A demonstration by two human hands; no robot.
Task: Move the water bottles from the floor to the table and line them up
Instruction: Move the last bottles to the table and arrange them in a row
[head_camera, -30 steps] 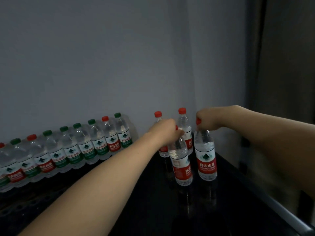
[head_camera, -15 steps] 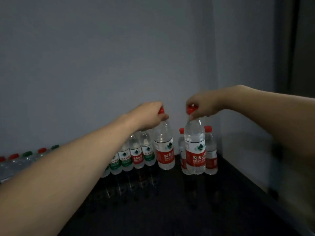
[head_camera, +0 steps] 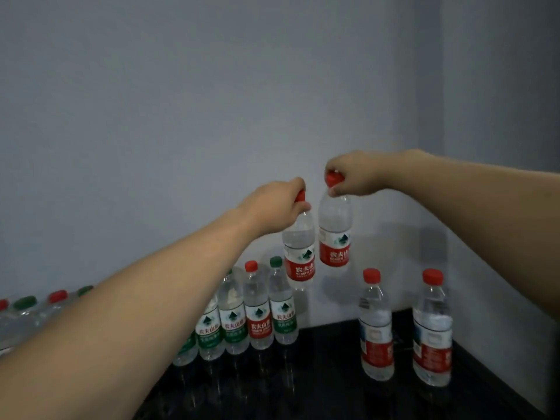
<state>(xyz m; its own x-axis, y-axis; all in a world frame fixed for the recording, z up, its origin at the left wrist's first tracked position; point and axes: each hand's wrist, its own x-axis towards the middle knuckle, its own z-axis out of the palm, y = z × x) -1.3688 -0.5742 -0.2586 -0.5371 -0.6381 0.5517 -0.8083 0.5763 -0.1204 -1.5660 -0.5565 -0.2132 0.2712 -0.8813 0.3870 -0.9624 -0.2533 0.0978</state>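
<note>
My left hand (head_camera: 272, 207) grips the red cap of a clear water bottle with a red label (head_camera: 299, 253), held in the air above the black table (head_camera: 327, 374). Close beside it, my right hand (head_camera: 351, 177) pinches the red cap of a second red-label bottle (head_camera: 335, 234), lifted slightly higher. A row of bottles with green and red labels (head_camera: 257, 316) stands along the back wall and runs left behind my left forearm. Two red-capped bottles (head_camera: 375, 328) (head_camera: 432, 334) stand apart at the right on the table.
The grey wall rises directly behind the row and meets a side wall at the right corner. The table's right edge (head_camera: 500, 386) runs diagonally past the two standing bottles. Between the row's end and those two bottles lies bare black tabletop.
Both hands have lifted their bottles off the table and up into the air. The two remaining red-capped bottles stay standing at the right.
</note>
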